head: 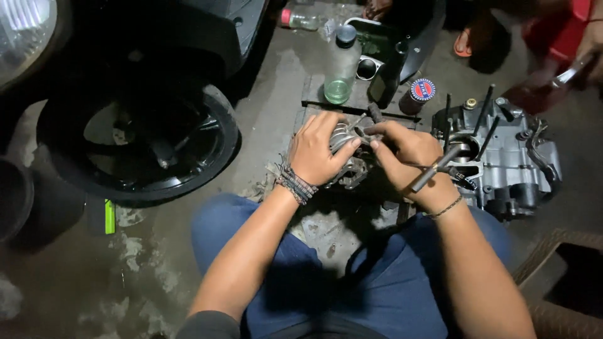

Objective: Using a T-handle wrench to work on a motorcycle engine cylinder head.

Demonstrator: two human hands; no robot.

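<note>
My left hand (pixel 317 150) grips a grey metal cylinder head (pixel 344 135) with cooling fins, held over the concrete floor between my knees. My right hand (pixel 408 154) is closed around a dark metal tool (pixel 433 169) with a rod-like handle, its tip set against the cylinder head. Part of the cylinder head is hidden under my fingers. Both wrists wear bracelets.
A grey engine crankcase (pixel 509 160) with upright studs stands to the right. A clear plastic bottle (pixel 342 66), a dark bottle (pixel 386 75) and a small round tin (pixel 419 93) sit ahead. A scooter wheel (pixel 141 141) is at left. Another person's foot in a sandal (pixel 465 41) is top right.
</note>
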